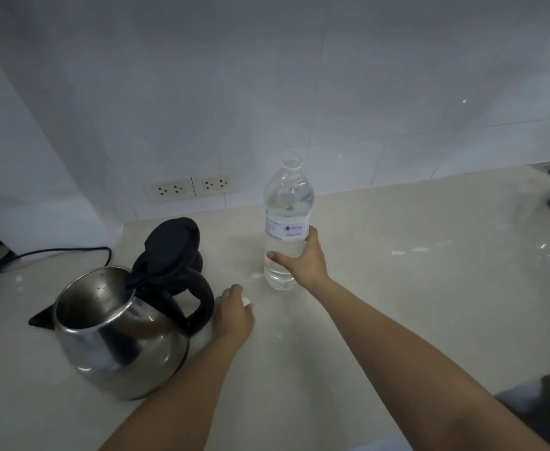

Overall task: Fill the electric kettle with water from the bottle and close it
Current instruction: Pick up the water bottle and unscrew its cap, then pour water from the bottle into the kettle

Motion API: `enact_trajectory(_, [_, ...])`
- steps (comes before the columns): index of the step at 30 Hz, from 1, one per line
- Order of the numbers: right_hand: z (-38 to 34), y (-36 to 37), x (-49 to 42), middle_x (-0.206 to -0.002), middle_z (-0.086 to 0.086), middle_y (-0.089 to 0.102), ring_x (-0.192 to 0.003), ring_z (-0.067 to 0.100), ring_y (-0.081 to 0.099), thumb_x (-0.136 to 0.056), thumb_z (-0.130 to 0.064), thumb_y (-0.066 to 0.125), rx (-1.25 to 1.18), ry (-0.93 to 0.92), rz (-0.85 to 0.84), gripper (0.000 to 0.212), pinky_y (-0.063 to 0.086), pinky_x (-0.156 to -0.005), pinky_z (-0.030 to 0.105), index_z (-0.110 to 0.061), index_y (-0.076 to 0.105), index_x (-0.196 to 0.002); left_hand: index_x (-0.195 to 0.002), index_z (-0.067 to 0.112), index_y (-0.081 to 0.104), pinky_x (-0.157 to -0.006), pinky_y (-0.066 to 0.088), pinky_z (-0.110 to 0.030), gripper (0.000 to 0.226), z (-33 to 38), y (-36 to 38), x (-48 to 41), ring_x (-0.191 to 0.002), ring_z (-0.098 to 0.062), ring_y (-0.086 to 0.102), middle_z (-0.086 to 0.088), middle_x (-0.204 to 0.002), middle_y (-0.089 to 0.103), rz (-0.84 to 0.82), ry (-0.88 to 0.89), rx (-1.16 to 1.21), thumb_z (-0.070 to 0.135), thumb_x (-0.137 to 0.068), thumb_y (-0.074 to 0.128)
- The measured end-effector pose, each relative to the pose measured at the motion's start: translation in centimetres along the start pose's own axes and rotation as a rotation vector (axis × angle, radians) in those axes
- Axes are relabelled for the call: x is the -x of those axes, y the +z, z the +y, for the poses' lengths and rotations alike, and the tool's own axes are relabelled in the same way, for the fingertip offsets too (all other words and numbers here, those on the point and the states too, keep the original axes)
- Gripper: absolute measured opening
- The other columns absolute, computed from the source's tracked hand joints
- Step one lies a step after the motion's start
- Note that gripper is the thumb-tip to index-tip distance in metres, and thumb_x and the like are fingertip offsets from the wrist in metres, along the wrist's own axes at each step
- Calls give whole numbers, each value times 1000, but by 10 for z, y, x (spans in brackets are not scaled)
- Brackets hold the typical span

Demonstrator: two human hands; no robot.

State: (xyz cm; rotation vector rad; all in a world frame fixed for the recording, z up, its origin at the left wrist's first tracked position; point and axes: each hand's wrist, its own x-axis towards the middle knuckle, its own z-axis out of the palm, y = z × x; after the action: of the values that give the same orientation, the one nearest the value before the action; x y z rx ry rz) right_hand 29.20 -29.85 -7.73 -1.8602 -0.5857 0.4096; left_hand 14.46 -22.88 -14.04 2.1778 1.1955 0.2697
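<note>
- Head view: the right hand [303,258] is wrapped around the lower half of the upright water bottle [286,222], thumb on the near-left side, fingers curling behind the label; the bottle's base rests on the pale countertop [413,288].
- The bottle's mouth is uncapped, and clear water fills most of its body.
- The left hand [234,314] is curled closed on a small white cap [246,301] that shows at its fingertips; it rests on the countertop just right of the kettle handle [199,307].
- The electric kettle [117,340], of polished steel, stands left of both hands and well apart from the bottle; its black lid [169,249] is hinged up and its interior is exposed.
- The bottle's white label [285,227] carries a blue droplet logo and blue print, too blurred to read.
- 2 wall sockets [190,188] sit on the tiled wall behind the kettle; a black cord [55,252] runs along the counter at left.
</note>
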Motion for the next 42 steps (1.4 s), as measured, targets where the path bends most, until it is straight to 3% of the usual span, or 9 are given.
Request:
enact_trajectory(8, [4,-1,-1,-131,4,53,-120,23,52,-64,-35,88,-11,-17,-22,90,44,-102,41,-19,37,-136,-134,8,42,-96,39,-37,58,-13,4,-3,-122,-30,42,-13,-133,47,32,42,-13,28,-84,64])
enact_trajectory(13, [3,-1,-4,-132,-2,51,-120,19,52,-56,-38,92,-88,-27,-36,103,45,-101,39,-23,31,-138,-126,3,50,-96,40,-34,45,15,-3,0,-115,-30,51,-15,-127,53,147,135,140,24,-87,61])
enact_trajectory(16, [-2,3,-6,-136,-8,48,-121,12,50,-52,-40,93,-191,-42,-45,113,44,-100,31,-31,24,-141,-116,7,56,-88,39,-23,32,41,-20,8,-111,-24,55,-8,-119,58,266,236,233,20,-87,58])
enact_trajectory(19, [-5,8,-7,-126,-12,54,-114,9,56,-52,-41,93,-215,-64,-29,103,44,-87,20,-34,29,-132,-101,11,61,-78,39,-18,17,68,-50,22,-98,-19,59,3,-102,61,452,386,291,13,-85,57])
enact_trajectory(22, [-4,9,-8,-122,-8,58,-110,13,61,-53,-40,93,-183,-75,-19,97,50,-87,29,-27,34,-130,-93,7,63,-80,47,-26,12,98,-89,40,-92,-17,60,0,-94,62,612,540,337,7,-83,57])
enact_trajectory(26, [-3,5,-9,-118,-7,59,-104,15,61,-56,-34,93,-144,-73,-25,93,50,-87,33,-24,36,-128,-88,4,64,-79,44,-15,11,128,-152,57,-85,-8,57,4,-88,60,793,715,384,5,-79,58])
enact_trajectory(34, [-7,5,10,-85,-16,58,-75,13,59,-58,-32,91,-6,-120,3,67,44,-64,22,-24,44,-106,-98,12,62,-90,48,-26,20,74,-234,50,-96,-12,59,0,-100,64,804,439,364,23,-82,63])
enact_trajectory(39, [-4,14,45,-84,-18,62,-73,-3,59,-53,-34,92,-3,-137,-53,66,43,-56,15,-36,44,-98,-128,21,49,-102,33,-27,76,-16,-265,51,-121,-7,44,9,-130,51,587,124,356,65,-68,65])
enact_trajectory(42, [-5,18,59,-84,-17,62,-74,-2,60,-51,-31,92,8,-152,-72,67,45,-58,19,-38,42,-95,-140,21,34,-112,27,-36,73,-73,-261,62,-136,-16,35,-3,-148,38,459,-36,577,42,-78,68])
